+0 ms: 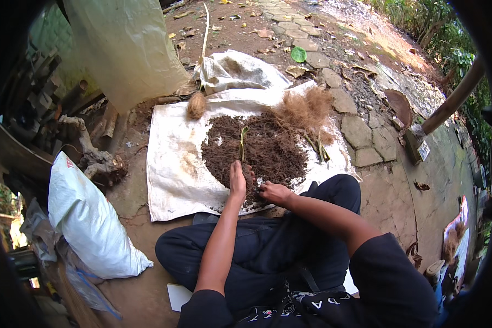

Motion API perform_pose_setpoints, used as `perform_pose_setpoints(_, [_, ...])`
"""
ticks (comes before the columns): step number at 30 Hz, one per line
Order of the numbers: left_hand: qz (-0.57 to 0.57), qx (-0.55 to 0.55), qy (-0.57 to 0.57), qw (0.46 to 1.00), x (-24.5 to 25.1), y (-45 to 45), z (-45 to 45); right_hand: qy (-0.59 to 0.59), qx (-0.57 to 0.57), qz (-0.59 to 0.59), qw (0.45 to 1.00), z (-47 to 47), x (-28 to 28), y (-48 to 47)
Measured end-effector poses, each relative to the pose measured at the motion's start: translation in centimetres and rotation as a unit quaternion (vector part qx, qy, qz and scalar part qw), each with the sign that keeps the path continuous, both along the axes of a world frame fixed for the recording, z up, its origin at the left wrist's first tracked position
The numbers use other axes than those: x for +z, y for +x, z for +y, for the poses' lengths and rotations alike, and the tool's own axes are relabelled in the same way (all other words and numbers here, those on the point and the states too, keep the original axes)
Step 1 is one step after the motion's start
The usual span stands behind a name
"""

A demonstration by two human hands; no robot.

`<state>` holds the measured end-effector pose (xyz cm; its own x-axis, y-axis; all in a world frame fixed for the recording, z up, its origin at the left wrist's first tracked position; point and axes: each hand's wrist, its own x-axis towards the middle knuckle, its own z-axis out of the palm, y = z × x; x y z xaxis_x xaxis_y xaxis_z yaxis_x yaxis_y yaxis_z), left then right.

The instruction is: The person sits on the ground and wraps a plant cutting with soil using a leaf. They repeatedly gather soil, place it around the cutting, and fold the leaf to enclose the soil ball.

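A heap of dark soil mixed with fibre (pixel 221 147) lies spread on a flattened white woven sack (pixel 168 172). My left hand (pixel 238 178) is cupped upright around a dark clump of soil and fibre at the heap's near edge. A small green shoot (pixel 242 141) rises just beyond its fingertips; its base is hidden. Close on the right, my right hand (pixel 274 193) has its fingers bent at the soil; whether they grip anything cannot be seen. Loose brown fibre (pixel 307 108) lies at the sack's far right, beside cut green shoots (pixel 320 151). A fibre-wrapped ball (pixel 196 105) rests at the far left edge.
A full white sack (pixel 88 221) leans at the left, near a gnarled wood piece (pixel 92 147). Another crumpled sack (pixel 242 71) lies beyond the soil. Stone pavers (pixel 354 131) run along the right, with a wooden post (pixel 451 98) farther out. My crossed legs border the near side.
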<state>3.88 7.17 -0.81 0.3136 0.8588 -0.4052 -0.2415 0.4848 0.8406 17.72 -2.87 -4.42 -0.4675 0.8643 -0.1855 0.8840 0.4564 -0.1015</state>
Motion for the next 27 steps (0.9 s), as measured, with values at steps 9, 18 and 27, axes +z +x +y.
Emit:
perform_pose_setpoints(9, [0.004,-0.02,0.007,1.0,0.7,-0.1,0.2,-0.067,-0.262,0.265,0.926,2.1,3.7,1.7])
perform_pose_setpoints(18, [0.031,-0.091,-0.003,0.995,-0.7,-0.5,0.5,-0.055,-0.383,0.673,0.63,4.7,11.3,2.8])
perform_pose_setpoints(27, [0.077,-0.066,0.076,0.992,-2.1,-0.2,0.3,0.017,-0.383,0.565,0.731,5.7,10.9,1.0])
